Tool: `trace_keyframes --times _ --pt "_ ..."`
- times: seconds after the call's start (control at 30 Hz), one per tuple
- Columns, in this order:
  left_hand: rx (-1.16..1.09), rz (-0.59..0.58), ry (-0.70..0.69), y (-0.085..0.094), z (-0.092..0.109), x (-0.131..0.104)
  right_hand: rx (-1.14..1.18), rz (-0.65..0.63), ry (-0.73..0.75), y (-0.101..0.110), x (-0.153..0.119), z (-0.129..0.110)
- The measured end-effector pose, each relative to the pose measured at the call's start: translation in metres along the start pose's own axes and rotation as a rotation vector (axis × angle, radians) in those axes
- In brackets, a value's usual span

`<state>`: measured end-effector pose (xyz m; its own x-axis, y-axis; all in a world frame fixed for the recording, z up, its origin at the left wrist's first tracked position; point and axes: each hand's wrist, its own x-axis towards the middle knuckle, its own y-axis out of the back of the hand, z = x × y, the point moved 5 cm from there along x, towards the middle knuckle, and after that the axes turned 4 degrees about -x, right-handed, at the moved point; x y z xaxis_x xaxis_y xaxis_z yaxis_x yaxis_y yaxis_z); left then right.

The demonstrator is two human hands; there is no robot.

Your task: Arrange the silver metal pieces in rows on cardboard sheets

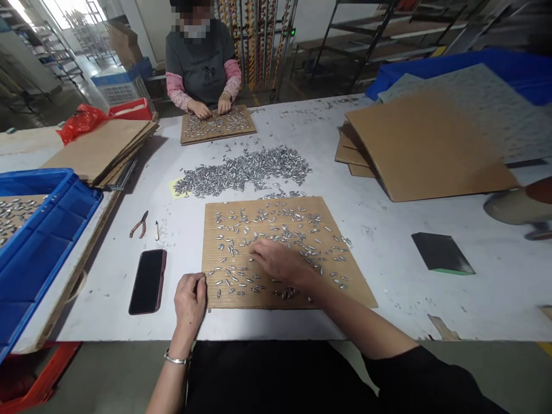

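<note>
A sheet of brown cardboard [241,221] lies before me on the white table, strewn with small silver spindle-shaped metal pieces [241,284]. Over its middle, my right hand [276,260] is closed with the fingertips pinched together, low among the pieces. Whatever is between those fingertips is too small to make out. My left hand [190,296] rests at the cardboard's left edge, its fingers curled in and closed; what they may hold is hidden. Beyond the sheet is a long heap of the same metal pieces [250,169], partly over a yellow paper.
To the left are a phone [147,282], pliers [138,225], a small white-handled tool [156,230] and a blue crate [52,213]. Cardboard sheets [426,144] and a dark block [443,253] lie right. Across the table a co-worker [202,63] handles pieces on another board [219,126].
</note>
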<state>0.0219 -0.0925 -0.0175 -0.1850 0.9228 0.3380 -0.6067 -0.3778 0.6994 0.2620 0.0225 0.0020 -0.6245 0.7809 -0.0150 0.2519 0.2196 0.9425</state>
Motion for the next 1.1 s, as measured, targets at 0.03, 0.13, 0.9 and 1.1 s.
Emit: trace_keyframes --times 0.03,0.13,0.9,1.1 --pt "0.003 0.001 -0.004 0.0 0.0 0.0 -0.027 -0.019 0.048 -0.001 0.001 0.0" --pt "0.008 0.004 -0.013 0.0 0.0 0.001 -0.103 -0.086 0.119 -0.006 0.004 -0.003" --pt "-0.068 -0.131 -0.297 -0.01 0.073 0.004 -0.114 -0.029 -0.077 0.013 -0.093 0.011" --pt "-0.079 -0.339 -0.432 -0.061 0.111 -0.004 -0.115 -0.01 -0.072 -0.01 -0.113 -0.004"
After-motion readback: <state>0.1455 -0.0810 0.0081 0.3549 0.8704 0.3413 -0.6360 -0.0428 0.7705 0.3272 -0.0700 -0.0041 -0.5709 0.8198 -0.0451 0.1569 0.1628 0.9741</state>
